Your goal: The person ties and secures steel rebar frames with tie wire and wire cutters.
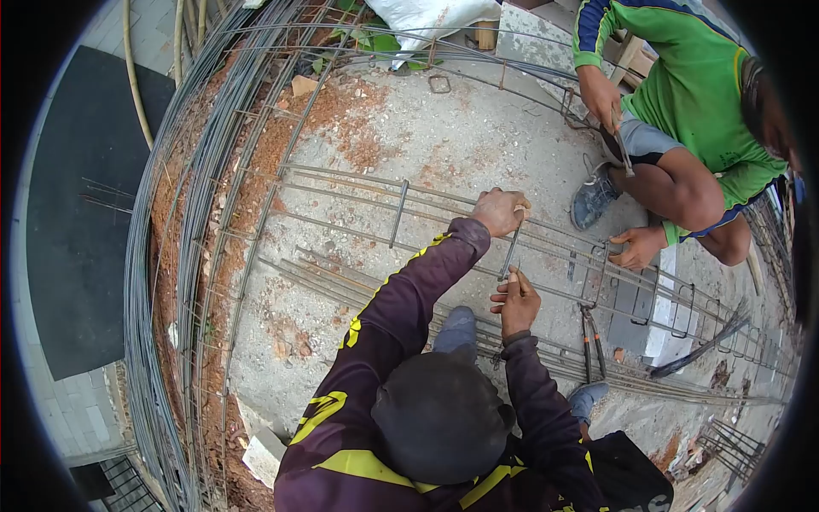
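Gripped the upper end of a steel stirrup [511, 247] with the left hand [501, 212], fingers bent down and closed over it, back of the hand uppermost. Stretched the left arm well forward and across to the right, in a dark sleeve with yellow marks. Held the right hand [519, 305] nearer the body, forearm angled upward, fingertips raised to the stirrup's lower end and other fingers loosely bent and partly spread. Could not tell whether pinched on the steel there or merely touching. Had the stirrup between both hands, slanting across the long rods [341, 176], top under the left fingers, bottom just at the right fingertips. Saw a second stirrup [398, 213] farther left on the same rods, a co-worker's hand [638, 247] at them farther right, and pincers [587, 341] with orange-and-black handles right of the right hand. Worked above rough, pale concrete [478, 111] dusted with reddish soil, among slim dull-grey rods, a narrow, straight-sided stirrup and a dense bundle of bars [205, 128] at left.
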Tool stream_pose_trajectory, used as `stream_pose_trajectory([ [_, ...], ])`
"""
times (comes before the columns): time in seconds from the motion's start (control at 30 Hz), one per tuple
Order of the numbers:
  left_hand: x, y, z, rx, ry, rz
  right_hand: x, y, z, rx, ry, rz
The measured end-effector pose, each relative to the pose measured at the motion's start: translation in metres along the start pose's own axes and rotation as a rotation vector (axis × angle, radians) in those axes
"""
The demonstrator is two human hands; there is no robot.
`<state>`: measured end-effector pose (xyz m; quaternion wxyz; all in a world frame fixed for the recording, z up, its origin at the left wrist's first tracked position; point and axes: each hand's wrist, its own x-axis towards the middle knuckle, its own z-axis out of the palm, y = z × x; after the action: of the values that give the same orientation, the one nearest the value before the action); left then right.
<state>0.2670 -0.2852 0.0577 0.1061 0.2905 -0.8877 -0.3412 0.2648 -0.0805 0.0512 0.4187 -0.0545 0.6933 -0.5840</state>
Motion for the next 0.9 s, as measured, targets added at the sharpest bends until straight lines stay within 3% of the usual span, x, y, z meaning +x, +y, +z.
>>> stream_pose_trajectory([
  [0.03, -0.009, 0.013, -0.001, 0.081, 0.163, 0.06, -0.001, -0.003, -0.002, 0.021, 0.001, -0.028],
  [0.13, -0.051, 0.048, -0.007, -0.254, 0.175, 0.064, -0.009, -0.013, -0.008, 0.096, 0.007, -0.137],
  [0.3, -0.099, 0.068, 0.0, -0.622, -0.113, -0.214, -0.013, -0.008, -0.003, 0.102, -0.14, -0.416],
  [0.33, -0.103, 0.065, -0.003, -0.669, -0.181, -0.285, -0.02, -0.009, -0.004, 0.095, -0.171, -0.374],
  [0.43, -0.11, 0.067, -0.022, -0.525, -0.239, -0.217, -0.031, -0.014, -0.001, 0.114, -0.193, -0.327],
  [0.53, -0.12, 0.064, -0.027, -0.71, -0.187, -0.106, -0.037, -0.02, -0.006, 0.121, -0.237, -0.283],
  [0.63, -0.123, 0.071, -0.032, -0.817, -0.224, -0.244, -0.04, -0.016, -0.007, 0.173, -0.265, -0.274],
  [0.9, -0.126, 0.065, -0.028, -0.618, -0.164, -0.239, -0.053, -0.009, -0.014, 0.085, -0.285, -0.184],
])
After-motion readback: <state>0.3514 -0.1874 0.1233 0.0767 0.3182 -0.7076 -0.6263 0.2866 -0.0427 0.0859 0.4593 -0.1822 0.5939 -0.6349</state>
